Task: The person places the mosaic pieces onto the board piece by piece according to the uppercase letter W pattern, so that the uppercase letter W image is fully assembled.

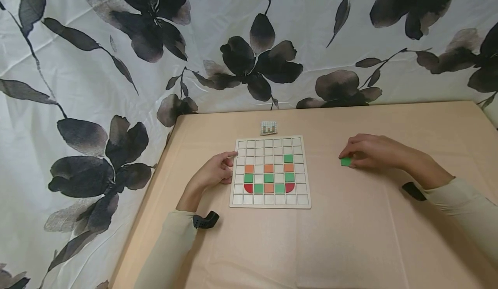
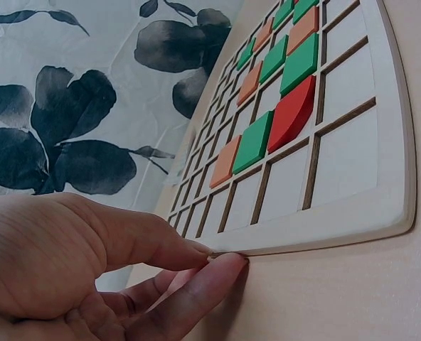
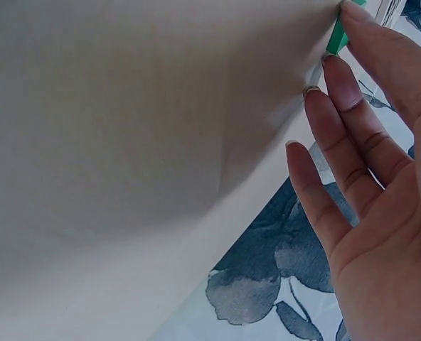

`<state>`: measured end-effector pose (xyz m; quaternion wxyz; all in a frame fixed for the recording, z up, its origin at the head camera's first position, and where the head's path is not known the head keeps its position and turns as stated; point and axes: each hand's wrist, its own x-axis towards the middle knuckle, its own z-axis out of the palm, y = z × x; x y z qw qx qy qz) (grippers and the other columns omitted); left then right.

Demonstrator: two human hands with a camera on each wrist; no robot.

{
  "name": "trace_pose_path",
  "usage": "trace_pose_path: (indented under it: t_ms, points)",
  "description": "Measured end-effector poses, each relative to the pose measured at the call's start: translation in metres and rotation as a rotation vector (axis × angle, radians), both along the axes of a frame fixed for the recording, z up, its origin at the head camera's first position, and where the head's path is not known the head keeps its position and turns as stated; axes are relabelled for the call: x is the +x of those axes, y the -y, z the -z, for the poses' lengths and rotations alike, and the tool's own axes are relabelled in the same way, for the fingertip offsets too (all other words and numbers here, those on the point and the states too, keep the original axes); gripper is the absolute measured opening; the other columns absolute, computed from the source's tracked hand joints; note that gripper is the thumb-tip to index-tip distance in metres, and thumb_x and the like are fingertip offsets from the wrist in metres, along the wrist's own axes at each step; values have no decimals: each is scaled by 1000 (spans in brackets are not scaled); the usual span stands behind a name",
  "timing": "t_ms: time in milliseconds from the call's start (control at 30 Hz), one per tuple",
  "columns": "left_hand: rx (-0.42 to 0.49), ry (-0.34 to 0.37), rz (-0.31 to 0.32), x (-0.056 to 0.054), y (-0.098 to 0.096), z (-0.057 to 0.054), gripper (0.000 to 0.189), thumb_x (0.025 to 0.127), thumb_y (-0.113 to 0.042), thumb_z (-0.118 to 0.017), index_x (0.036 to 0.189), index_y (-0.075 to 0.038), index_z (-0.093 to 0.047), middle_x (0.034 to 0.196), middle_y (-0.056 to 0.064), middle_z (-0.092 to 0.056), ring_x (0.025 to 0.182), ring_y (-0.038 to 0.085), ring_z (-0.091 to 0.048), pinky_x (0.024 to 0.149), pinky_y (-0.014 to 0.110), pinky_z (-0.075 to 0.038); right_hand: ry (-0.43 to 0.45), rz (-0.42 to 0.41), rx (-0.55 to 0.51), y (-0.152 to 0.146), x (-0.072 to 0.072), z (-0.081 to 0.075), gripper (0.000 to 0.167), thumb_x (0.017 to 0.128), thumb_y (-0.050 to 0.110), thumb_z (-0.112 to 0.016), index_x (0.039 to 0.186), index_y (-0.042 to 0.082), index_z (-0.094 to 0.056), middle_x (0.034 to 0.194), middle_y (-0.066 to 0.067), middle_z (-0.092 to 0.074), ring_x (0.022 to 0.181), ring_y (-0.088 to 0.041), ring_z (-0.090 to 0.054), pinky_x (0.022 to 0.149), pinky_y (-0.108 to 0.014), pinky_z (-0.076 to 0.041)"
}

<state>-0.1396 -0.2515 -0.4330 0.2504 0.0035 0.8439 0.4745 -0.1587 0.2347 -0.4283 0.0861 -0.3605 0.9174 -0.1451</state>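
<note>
A pale square board (image 1: 237, 194) with a grid of cells lies on the table, with green, orange and red tiles set in several cells. At its left edge rests my left hand (image 1: 214, 171), index finger reaching out to touch the rim. In the left wrist view, two fingertips of that hand (image 2: 89, 263) meet at the board's side (image 2: 303, 245). To the right of the board, my right hand (image 1: 369, 150) pinches a green tile (image 1: 345, 162) between thumb and fingertips over the table. The right wrist view shows part of this tile (image 3: 335, 37), the other fingers loosely spread.
A small patterned card (image 1: 268, 128) lies just behind the board. The wooden table (image 1: 330, 246) ends at a back edge, where a white cloth with dark flowers (image 1: 241, 60) hangs. Dark bands (image 1: 206, 220) are on both wrists.
</note>
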Motion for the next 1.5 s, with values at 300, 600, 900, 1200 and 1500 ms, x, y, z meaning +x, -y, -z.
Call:
trace_pose_path:
  t_ms: [300,600,900,1200,1500]
  points:
    - [-6,-13,4,1,0,1,69,90,16,-53,153,-11,-44,111,14,-46,82,21,-56,65,30,-58,11,4,-8,1,-1,0,28,79,22,-88,105,26,-76,99,17,-63,94,-6,-57,81,-37,-55]
    - [-8,-12,-1,1,0,2,68,91,14,-55,153,-12,-45,112,14,-47,83,21,-57,66,29,-58,-33,3,-11,3,0,0,27,78,21,-87,101,26,-73,98,15,-62,92,-6,-58,78,-37,-55]
    - [-11,-8,-4,1,-1,1,68,91,15,-54,152,-12,-45,112,14,-47,84,22,-57,66,30,-58,-128,7,-6,2,-2,3,24,78,22,-84,98,24,-70,94,15,-61,85,-4,-58,74,-34,-54]
    - [-12,-5,-12,1,-3,0,69,90,16,-53,152,-12,-46,112,14,-47,85,22,-57,67,30,-59,-149,3,-3,3,-8,4,25,78,23,-83,99,20,-69,88,12,-61,78,-6,-56,68,-31,-52]
    - [-17,-8,-12,1,-4,0,69,90,16,-54,152,-13,-45,113,15,-47,83,22,-57,67,31,-59,-71,21,-1,7,-15,2,24,81,26,-84,101,24,-71,92,14,-63,83,-8,-58,75,-34,-53]
